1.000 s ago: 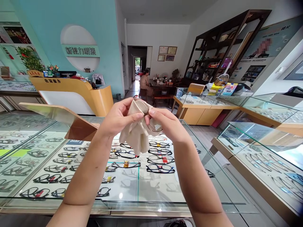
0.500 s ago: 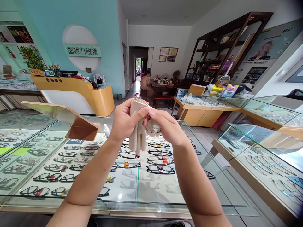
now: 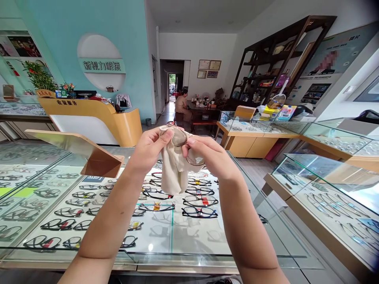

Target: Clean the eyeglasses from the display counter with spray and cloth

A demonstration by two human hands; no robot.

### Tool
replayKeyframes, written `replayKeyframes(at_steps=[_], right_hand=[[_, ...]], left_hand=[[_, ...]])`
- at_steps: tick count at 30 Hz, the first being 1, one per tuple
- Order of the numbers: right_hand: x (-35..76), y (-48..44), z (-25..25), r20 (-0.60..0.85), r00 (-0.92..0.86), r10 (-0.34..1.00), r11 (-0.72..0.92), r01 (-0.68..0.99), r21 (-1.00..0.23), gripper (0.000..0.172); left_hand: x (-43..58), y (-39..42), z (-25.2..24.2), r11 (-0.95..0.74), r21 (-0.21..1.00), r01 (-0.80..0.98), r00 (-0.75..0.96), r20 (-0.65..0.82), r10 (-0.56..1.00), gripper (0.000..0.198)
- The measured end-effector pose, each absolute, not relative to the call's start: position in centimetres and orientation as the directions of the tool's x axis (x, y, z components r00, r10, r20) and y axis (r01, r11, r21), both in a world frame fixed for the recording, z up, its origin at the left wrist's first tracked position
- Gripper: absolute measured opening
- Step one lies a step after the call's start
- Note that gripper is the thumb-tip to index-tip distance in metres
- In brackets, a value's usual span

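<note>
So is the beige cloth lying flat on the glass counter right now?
No, the beige cloth is pinched up in the air between the left hand and right hand, hanging above the glass counter.

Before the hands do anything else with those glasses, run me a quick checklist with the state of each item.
1. Left hand pinches the beige cloth with thumb on top: ok.
2. Right hand grips the glasses by the bare lens side: ok.
3. Cloth wrapped over the other lens: ok, that lens is fully hidden under it.
4. Lens clean: cannot tell, the bare lens is too small and the other is covered.
5. Glasses held up above the glass counter, not touching it: ok.
6. Wooden-backed mirror on the counter stands off to the left, apart from both hands: ok.
</note>
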State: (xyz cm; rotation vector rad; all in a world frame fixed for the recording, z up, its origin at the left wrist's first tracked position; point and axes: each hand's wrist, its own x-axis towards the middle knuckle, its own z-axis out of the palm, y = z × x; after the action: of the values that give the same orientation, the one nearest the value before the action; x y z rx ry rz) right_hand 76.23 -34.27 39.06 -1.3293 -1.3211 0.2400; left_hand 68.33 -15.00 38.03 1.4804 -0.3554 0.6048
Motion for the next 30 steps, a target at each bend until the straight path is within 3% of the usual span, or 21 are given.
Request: replayKeyframes(at_steps=[5, 17, 30], right_hand=[[76.3, -34.5, 39.1, 0.526, 0.360, 0.771, 0.327, 0.484, -0.812, 0.044], [75.8, -34.2, 39.1, 0.549, 0.298, 0.781, 0.400, 0.436, -0.806, 0.044], [75.9, -34.4, 39.0, 0.534, 0.250, 0.808, 0.343, 0.537, -0.771, 0.045]], left_hand=[[67.6, -14.3, 38.7, -0.032, 0.824, -0.565, 0.824, 0.566, 0.030, 0.038], [67.6, -16.5, 38.2, -0.107, 0.772, -0.626, 0.759, 0.636, 0.142, 0.045], [67.4, -18.0, 38.1, -0.161, 0.742, -0.651, 0.693, 0.667, 0.273, 0.039]])
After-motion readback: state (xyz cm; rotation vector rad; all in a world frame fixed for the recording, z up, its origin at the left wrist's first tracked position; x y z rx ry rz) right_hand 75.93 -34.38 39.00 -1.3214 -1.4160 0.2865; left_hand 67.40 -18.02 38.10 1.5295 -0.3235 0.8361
